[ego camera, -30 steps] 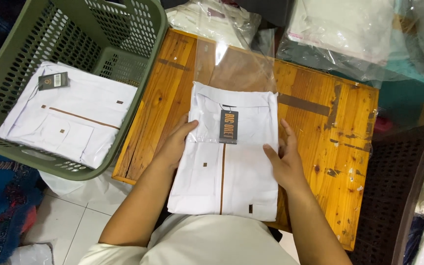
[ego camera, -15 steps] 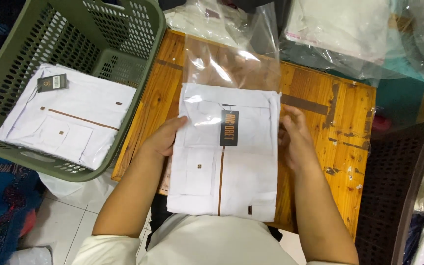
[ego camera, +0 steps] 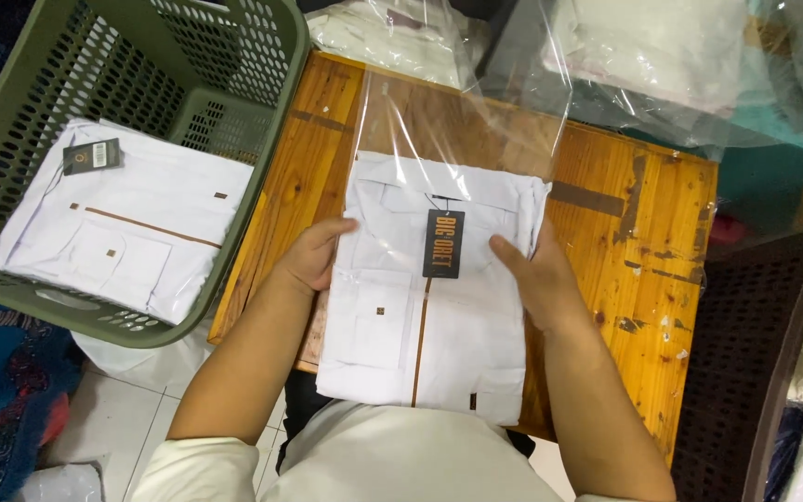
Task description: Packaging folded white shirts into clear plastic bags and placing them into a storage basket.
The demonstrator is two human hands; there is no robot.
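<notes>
A folded white shirt [ego camera: 425, 316] with a brown centre stripe and a dark hang tag [ego camera: 443, 244] lies on the wooden table [ego camera: 643, 251]. Its upper part sits inside a clear plastic bag [ego camera: 457, 121] that reaches toward the far side of the table. My left hand [ego camera: 313, 256] grips the shirt's left edge. My right hand [ego camera: 536, 279] holds its right edge, thumb on top of the fabric. The lower part of the shirt hangs over the near table edge toward my lap.
A green perforated basket [ego camera: 11, 121] at the left holds another folded white shirt [ego camera: 127, 228] with a tag. Bagged white garments [ego camera: 652, 46] lie beyond the table. A dark perforated crate [ego camera: 745, 372] stands at the right, white floor tiles at the lower left.
The shirt has slid farther into the clear bag, its top edge now deeper inside. Both hands have shifted along the shirt's sides, still holding it.
</notes>
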